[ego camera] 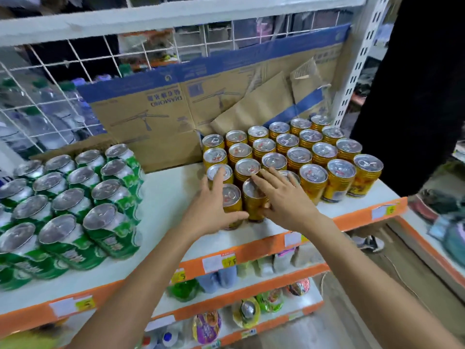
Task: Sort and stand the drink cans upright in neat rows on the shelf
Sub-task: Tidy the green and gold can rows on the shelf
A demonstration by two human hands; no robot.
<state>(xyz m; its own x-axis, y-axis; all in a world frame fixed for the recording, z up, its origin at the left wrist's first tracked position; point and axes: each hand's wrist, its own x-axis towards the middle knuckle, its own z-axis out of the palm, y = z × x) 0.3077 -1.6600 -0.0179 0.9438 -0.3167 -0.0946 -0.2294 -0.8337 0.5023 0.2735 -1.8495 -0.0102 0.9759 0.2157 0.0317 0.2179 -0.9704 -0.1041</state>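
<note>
White shelf [171, 187] with orange front edge, cardboard [151, 117] propped behind. Gold cans [314, 152] stood upright in neat rows at right; green cans [75, 197] packed in block at left, well apart. Your left hand [211, 207] lay against left side of front gold can [231, 195]: grip wide, fingers straight and reaching lid of can behind, thumb across front of can. Your right hand [286, 200] rested over neighbouring front can [254, 207]: grip wide too, fingers fanned across lids behind, thumb beside can wall.
</note>
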